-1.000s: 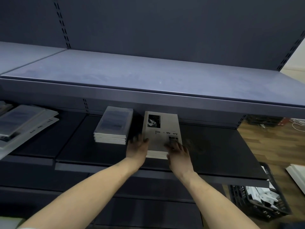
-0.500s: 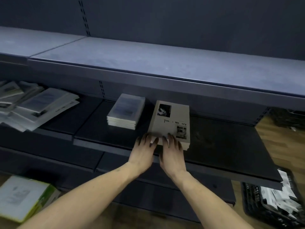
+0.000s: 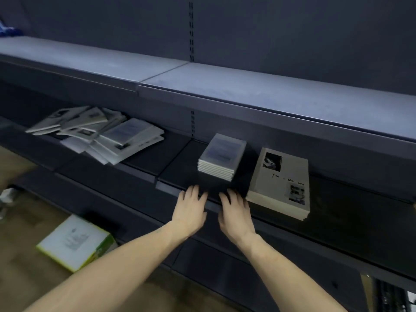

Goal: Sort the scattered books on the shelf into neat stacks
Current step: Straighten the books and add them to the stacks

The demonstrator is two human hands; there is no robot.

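Head view. Dark metal shelving unit, several tiers, against a dark slotted back panel (image 3: 225, 30).

Middle shelf (image 3: 337, 212), dark board: holds three groups of books.
- Scattered books (image 3: 101, 131), pale covers, lying overlapped and fanned at odd angles at the left end of the shelf, some reaching its front edge.
- Small neat stack (image 3: 221, 157) of thin pale books, edges squared, near the middle of the shelf, set back from the front edge.
- Taller stack of grey books (image 3: 281, 183), just beside the small stack on its right, apart from it; the top cover carries a dark photo at its upper left, partly legible lettering and a small picture at its lower right. Its near end reaches the front edge of the shelf.

Hands: left hand (image 3: 190, 210) and right hand (image 3: 235, 212) side by side at the front edge of the middle shelf, before the small stack, palms down, fingers straight and slightly spread, holding nothing. The right hand is just beside the near left corner of the grey stack; contact cannot be told.

Upper shelf (image 3: 247, 86): blue-grey board.

Room: wooden floor (image 3: 22, 255); a white box with green sides (image 3: 76, 242) lies on it below the shelving, at the left. A dark crate (image 3: 391, 296) shows at the lower right; its contents are unclear.
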